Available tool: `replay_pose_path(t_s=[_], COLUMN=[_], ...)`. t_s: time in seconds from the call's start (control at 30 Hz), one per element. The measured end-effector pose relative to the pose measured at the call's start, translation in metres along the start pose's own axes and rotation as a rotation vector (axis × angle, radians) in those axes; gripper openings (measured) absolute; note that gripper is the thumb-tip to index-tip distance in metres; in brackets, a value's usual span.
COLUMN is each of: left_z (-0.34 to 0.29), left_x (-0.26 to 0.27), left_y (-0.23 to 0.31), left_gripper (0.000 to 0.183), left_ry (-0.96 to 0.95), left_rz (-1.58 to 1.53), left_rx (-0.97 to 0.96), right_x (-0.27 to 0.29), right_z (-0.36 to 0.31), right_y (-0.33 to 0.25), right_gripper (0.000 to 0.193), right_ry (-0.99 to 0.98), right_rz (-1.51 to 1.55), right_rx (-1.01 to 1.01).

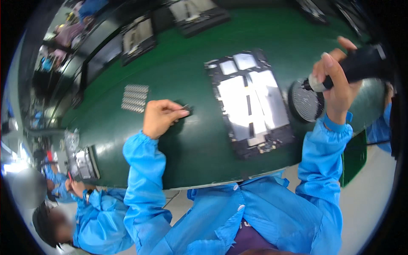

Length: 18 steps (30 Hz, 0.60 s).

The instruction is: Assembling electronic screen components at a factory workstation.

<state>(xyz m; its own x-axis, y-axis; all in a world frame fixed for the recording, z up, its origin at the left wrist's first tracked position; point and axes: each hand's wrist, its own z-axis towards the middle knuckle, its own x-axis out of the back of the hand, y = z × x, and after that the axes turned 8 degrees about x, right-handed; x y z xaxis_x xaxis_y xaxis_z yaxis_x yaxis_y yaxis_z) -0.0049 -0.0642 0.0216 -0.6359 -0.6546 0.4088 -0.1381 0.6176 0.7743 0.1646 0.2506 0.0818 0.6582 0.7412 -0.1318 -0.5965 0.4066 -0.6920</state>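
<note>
My left hand (161,115) is closed in a pinch over the green table, left of the middle. Its thumb and fingertips hold a small dark part (188,109) with a thin metallic edge; its exact kind is too small to tell. My right hand (338,80) is raised at the right, wrapped round a black electric screwdriver (361,66) with a pale collar near its tip. The tip points left, above a round black dish (307,102) with a ridged or dotted surface. Between my hands lies a flat black device chassis (248,110) with large silver panels, touched by neither hand.
A small sheet with rows of metallic pieces (135,98) lies left of my left hand. More opened devices (138,38) stand along the far edge. A person in blue (100,221) works at the lower left, near a device (87,163) and clear plastic bags (71,140).
</note>
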Motion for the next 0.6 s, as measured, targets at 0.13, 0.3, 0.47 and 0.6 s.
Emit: replay_pose_path(t_s=[0.13, 0.3, 0.47, 0.6], left_z=[0.004, 0.002, -0.018, -0.034], left_x=[0.001, -0.010, -0.020, -0.035], left_y=[-0.007, -0.004, -0.016, -0.009], left_gripper=[0.013, 0.017, 0.012, 0.007], left_ry=[0.138, 0.230, 0.253, 0.042], left_rz=[0.254, 0.417, 0.117, 0.020], left_rx=[-0.226, -0.314, -0.488, -0.186], right_x=[0.037, 0.060, 0.047, 0.049], right_z=[-0.001, -0.006, -0.003, -0.006], right_y=[0.012, 0.036, 0.031, 0.042], right_gripper=[0.039, 0.033, 0.032, 0.031], right_ry=[0.099, 0.106, 0.178, 0.158], right_rz=[-0.110, -0.024, -0.148, -0.091], right_rx=[-0.130, -0.038, -0.219, -0.210])
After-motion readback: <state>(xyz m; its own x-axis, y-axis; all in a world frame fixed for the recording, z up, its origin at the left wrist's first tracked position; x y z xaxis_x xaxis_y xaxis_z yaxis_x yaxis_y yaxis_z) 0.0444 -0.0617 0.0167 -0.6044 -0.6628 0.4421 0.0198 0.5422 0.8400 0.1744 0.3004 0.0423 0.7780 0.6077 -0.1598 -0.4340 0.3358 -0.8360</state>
